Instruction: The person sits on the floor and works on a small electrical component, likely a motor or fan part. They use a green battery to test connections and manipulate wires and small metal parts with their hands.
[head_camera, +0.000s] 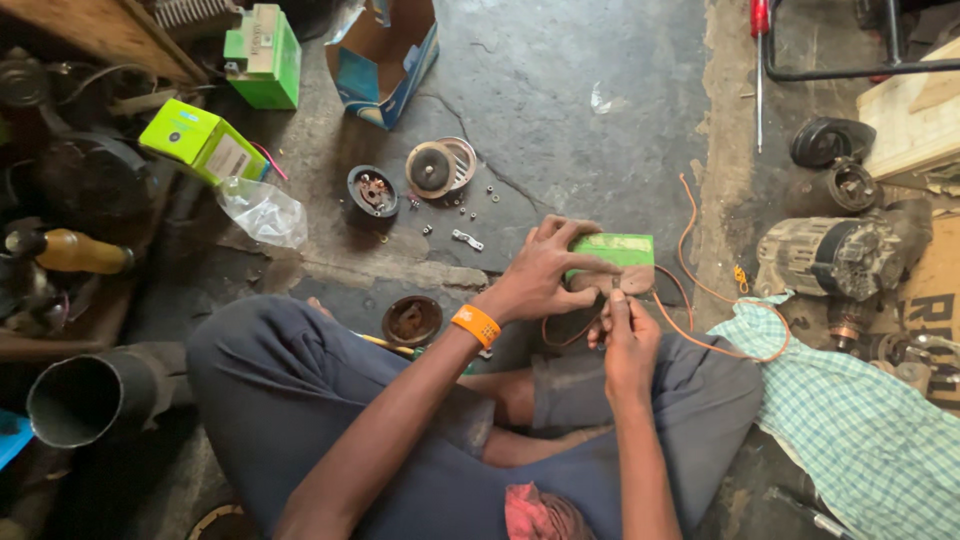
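From the head camera we look down on our own crossed legs on a cracked concrete floor (560, 90). Our left hand (545, 272) spreads wide over a small green box (615, 250), fingers curled across its near left edge, holding it just above the right knee. Our right hand (625, 335) sits just below it, thumb and forefinger pinched narrow on what seems to be the end of a thin orange wire (700, 290) at the box's underside; the contact point is too small to be sure. The wire loops right and lands on a checked cloth (850, 420) lying at the near right. An orange wristband (475, 325) circles the left wrist.

Far of the hands, small parts lie loose on the floor: a round dark disc part (373, 190), a pale round cover (438, 167), scattered screws (450, 205) and a small metal bracket (467, 239). A rusty round cap (411, 320) rests near the left knee. At the far left stand a lime-green carton (200, 140), a darker green battery-like block (263, 55) and an open blue cardboard box (385, 55), with a crumpled clear plastic bag (262, 212) beside them. At the right lies a grey motor unit (830, 258); a dark pipe (85, 395) lies near left.
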